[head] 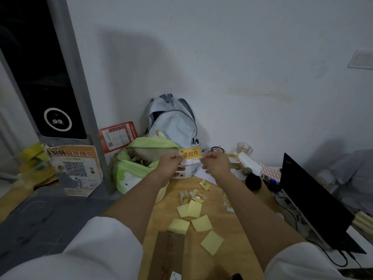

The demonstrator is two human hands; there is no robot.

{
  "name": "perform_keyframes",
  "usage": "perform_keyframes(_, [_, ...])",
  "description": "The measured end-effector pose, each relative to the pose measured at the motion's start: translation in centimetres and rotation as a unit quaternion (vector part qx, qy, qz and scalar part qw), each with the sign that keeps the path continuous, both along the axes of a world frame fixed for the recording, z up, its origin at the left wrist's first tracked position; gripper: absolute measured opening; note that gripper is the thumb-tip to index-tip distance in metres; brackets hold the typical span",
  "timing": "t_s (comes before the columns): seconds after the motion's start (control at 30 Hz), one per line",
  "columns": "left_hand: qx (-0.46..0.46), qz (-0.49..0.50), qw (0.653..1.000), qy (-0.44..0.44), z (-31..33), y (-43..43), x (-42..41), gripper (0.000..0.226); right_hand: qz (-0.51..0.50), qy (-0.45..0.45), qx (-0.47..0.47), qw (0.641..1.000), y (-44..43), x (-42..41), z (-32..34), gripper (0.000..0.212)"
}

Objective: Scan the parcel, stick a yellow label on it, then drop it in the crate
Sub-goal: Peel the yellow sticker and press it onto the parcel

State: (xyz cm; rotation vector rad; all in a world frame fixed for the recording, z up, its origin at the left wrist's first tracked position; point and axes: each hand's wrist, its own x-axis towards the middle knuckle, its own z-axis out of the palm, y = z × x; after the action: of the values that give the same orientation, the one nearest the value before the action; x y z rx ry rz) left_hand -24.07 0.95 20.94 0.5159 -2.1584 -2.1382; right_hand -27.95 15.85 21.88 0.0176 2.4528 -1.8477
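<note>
Both my hands hold up a yellow label (191, 156) with black characters, raised above the far end of the wooden table (238, 229). My left hand (169, 165) pinches its left edge and my right hand (216, 163) pinches its right edge. Under the hands a white object with a black star (181, 175) shows partly; I cannot tell if it is the parcel. Several peeled yellow backing papers (195, 219) and spare labels (192, 196) lie on the table. No crate or scanner is in view.
A green bag (133, 168) and a pale blue backpack (173, 120) stand at the back against the wall. A black laptop (314, 201) with cables sits at the right. A grey kiosk (44, 77) with posters stands left. A brown strip (167, 255) lies near me.
</note>
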Motion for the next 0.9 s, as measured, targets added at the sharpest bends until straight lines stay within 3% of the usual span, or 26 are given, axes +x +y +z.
perform_keyframes(0.3, [0.029,0.061,0.998,-0.005,-1.9,-1.9,2.3,0.021,0.028,-0.025,-0.006,0.999,-2.5,2.1,-2.2,0.022])
perform_keyframes(0.67, [0.014,0.048,0.991,-0.122,-10.1,-2.8,6.9,0.025,0.059,-0.141,0.021,0.988,-2.4,6.0,-9.5,0.019])
perform_keyframes(0.9, [-0.021,0.025,0.986,-0.163,-13.2,-2.3,9.1,0.009,0.071,-0.182,0.052,0.979,-1.8,8.0,-12.9,0.016])
